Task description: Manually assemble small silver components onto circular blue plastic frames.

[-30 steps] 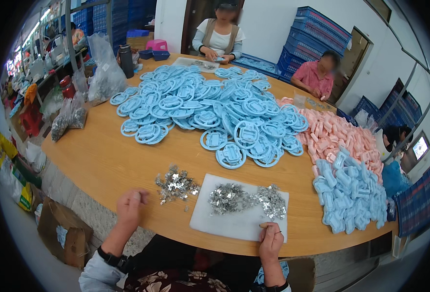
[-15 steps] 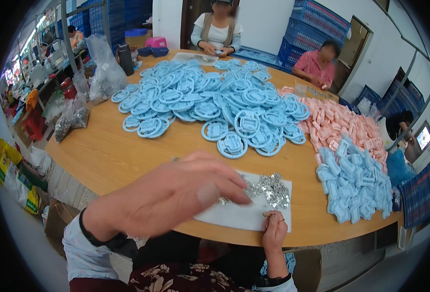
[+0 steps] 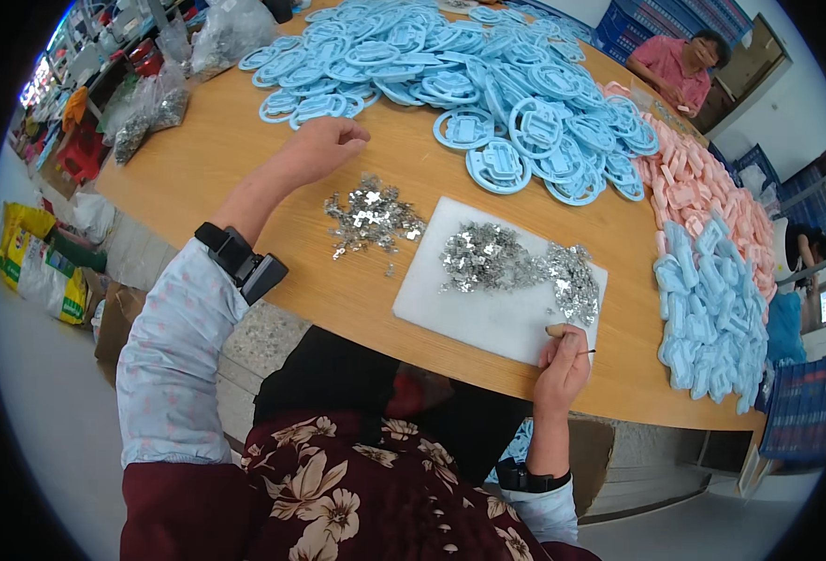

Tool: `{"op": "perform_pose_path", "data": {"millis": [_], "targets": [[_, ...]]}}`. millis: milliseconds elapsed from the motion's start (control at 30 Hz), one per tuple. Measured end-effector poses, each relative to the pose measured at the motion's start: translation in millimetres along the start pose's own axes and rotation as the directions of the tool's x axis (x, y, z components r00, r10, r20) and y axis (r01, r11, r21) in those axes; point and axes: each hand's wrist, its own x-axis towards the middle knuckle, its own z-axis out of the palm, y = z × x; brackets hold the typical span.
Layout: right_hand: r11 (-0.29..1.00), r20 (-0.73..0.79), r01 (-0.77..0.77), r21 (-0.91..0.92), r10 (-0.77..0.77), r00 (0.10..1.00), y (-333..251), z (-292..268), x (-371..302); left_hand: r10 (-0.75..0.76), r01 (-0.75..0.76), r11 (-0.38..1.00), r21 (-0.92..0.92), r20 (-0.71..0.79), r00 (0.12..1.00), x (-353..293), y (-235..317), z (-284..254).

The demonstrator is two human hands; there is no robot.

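Note:
My left hand (image 3: 321, 150) is held out over the table just below a few light-blue plastic ring parts (image 3: 318, 109). Its fingers are loosely bent and a little apart, with nothing visible in them. At the near right corner of a white foam sheet (image 3: 413, 297), my right hand (image 3: 565, 363) is closed in a pinch. A yellowish cover sits on one fingertip, and a short dark line shows by the fingers; what they grip cannot be made out. Small shiny metal pieces (image 3: 488, 257) lie in two heaps on the sheet. Left of it, more metal pieces (image 3: 373, 217) are scattered on the wood.
Light-blue ring parts (image 3: 413, 56) are piled high across the table's far side. At the right lie pink plastic parts (image 3: 703, 187) and light-blue elongated parts (image 3: 708, 318). Bags of metal pieces (image 3: 151, 117) stand far left. A person in pink (image 3: 675, 70) sits opposite, near stacked blue crates (image 3: 637, 33).
My left hand has swung from over the foam sheet to the far left, uncovering the metal pieces. My right hand stays at the sheet's near right corner. The view has tilted downward.

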Motion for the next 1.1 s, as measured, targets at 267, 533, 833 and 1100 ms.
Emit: {"op": "perform_pose_path", "data": {"millis": [267, 533, 833, 1100], "targets": [[0.998, -0.017, -0.058, -0.031, 0.058, 0.998, 0.3, -3.1, 1.9, 0.513, -0.529, 0.840, 0.122, 0.140, 0.847, 50.7, 90.3, 91.5], [0.998, -0.052, -0.062, 0.006, 0.062, 0.997, -0.6, 1.4, 1.8, 0.323, -0.382, 0.830, 0.406, 0.209, 0.923, 80.7, 123.4, 109.0], [0.997, -0.054, -0.058, -0.048, 0.055, 0.997, -0.1, 1.9, 2.7, 0.453, -0.470, 0.832, 0.294, 0.129, 0.882, 101.4, 85.3, 88.9], [0.999, -0.068, -0.037, -0.028, 0.035, 0.997, -2.4, 2.7, 4.4, 0.405, -0.404, 0.913, -0.053, 0.007, 0.914, 101.5, 78.2, 59.0]]}}
